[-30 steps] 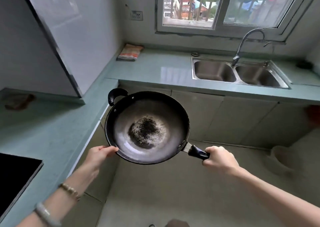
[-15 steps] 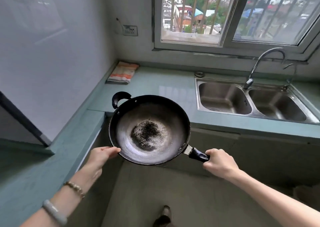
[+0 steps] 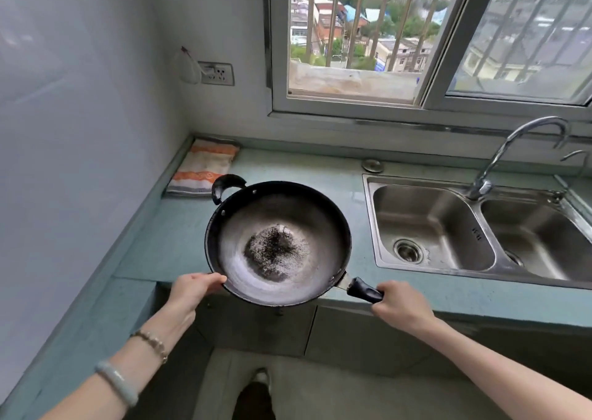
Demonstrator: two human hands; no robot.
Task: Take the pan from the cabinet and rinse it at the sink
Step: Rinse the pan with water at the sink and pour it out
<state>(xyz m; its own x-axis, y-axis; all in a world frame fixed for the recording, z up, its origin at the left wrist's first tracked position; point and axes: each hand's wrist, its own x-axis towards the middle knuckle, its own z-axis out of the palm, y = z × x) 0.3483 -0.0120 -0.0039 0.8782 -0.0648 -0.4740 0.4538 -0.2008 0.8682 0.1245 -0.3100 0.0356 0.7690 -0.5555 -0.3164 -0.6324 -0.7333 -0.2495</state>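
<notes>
A round black pan (image 3: 278, 243) with a dark burnt patch in its middle hangs level over the front of the green counter (image 3: 179, 237). My right hand (image 3: 400, 304) grips its long black handle at the lower right. My left hand (image 3: 192, 291) holds the pan's near left rim, thumb on top. A small loop handle sticks out at the pan's far left. The steel double sink (image 3: 432, 227) lies to the right of the pan, with the curved tap (image 3: 499, 157) behind it.
A folded orange and white cloth (image 3: 205, 166) lies in the counter's back left corner. A sink plug (image 3: 371, 165) sits behind the left basin. The wall stands close on the left, the window behind. Cabinet doors (image 3: 352, 333) run below the counter.
The pan, held in both hands, has come forward from the floor space to above the counter's edge. The sink now appears nearer and larger on the right.
</notes>
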